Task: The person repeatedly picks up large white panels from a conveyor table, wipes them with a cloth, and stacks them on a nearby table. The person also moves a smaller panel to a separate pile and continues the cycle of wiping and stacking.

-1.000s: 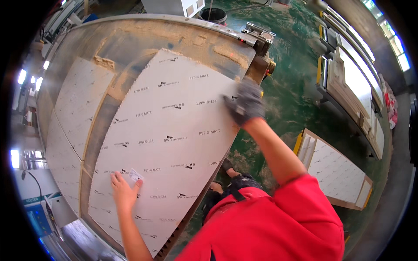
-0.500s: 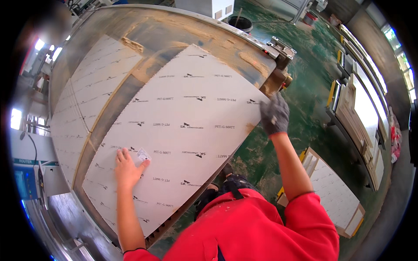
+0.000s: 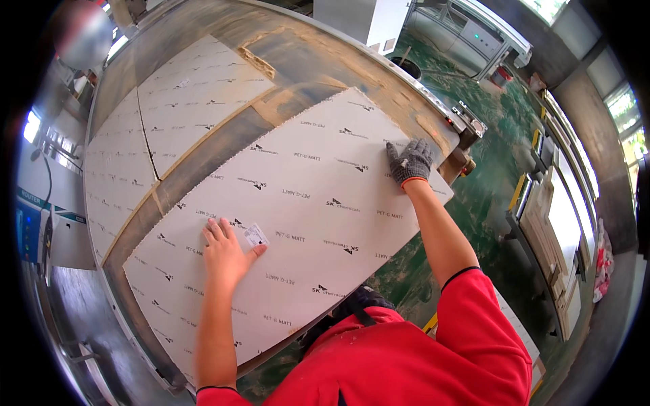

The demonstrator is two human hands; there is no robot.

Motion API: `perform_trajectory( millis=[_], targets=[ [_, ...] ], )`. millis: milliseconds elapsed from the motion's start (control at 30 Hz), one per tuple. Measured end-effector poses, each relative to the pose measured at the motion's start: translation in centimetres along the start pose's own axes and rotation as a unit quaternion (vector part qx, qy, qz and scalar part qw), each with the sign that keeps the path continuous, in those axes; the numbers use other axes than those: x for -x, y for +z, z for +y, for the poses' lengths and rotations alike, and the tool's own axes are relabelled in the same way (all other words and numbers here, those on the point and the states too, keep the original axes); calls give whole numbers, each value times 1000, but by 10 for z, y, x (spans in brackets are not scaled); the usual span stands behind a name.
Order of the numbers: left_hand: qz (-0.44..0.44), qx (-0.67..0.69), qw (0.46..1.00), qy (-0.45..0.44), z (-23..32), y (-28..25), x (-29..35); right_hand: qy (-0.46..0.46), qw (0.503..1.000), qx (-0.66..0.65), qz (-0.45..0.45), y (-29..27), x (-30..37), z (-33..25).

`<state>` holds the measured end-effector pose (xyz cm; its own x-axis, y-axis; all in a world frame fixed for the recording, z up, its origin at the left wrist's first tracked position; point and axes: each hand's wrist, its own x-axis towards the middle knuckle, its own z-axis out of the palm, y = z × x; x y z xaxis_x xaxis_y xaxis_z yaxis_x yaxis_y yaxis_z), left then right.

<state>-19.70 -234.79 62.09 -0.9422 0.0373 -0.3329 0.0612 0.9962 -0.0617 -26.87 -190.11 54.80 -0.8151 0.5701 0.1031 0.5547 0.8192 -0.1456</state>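
Big worn bench [image 3: 318,61] fills the view, its brown, scuffed top running from the far corner down to the near left corner. On it, the large white panel [image 3: 305,203], printed all over with small dark marks, lies flat and skewed across the near half of the bench, its right corner hanging out past the bench's right edge over the green floor [image 3: 501,176]. Beyond it, toward the far left side of the bench, two more white sheets [image 3: 169,115] lie side by side, with a dark seam between them and a bare brown strip of bench separating them from the big panel.

Now the hands. The left hand [image 3: 227,250], bare, is pressed flat on the panel near its left end, fingers spread wide, gripping nothing. Just beside its thumb and forefinger sits a small white label [image 3: 256,235] stuck on the panel's surface. The right hand [image 3: 410,161], in a grey knitted glove with an orange cuff, lies palm down on the panel's far right corner, close to the bench's right edge, fingers splayed; whether the fingertips curl over the panel's edge I cannot tell. Both arms are stretched well apart, red sleeves at the bottom.
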Motion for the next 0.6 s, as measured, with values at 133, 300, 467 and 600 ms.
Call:
perform_trajectory(
  millis=[133,300,467,600],
  targets=[
    [-23,-1,1000,-10,2,-5,-3,-31,999,9,-8,9,-36,-41],
    [-31,25,999,-16,4,-3,-8,-108,994,-6,3,28,-100,-109],
    [-34,27,999,-24,6,0,-12,-195,980,-19,-9,47,-152,-155],
    [-48,33,997,-42,11,-4,-13,-335,934,-114,47,50,-162,-149]
  ],
)
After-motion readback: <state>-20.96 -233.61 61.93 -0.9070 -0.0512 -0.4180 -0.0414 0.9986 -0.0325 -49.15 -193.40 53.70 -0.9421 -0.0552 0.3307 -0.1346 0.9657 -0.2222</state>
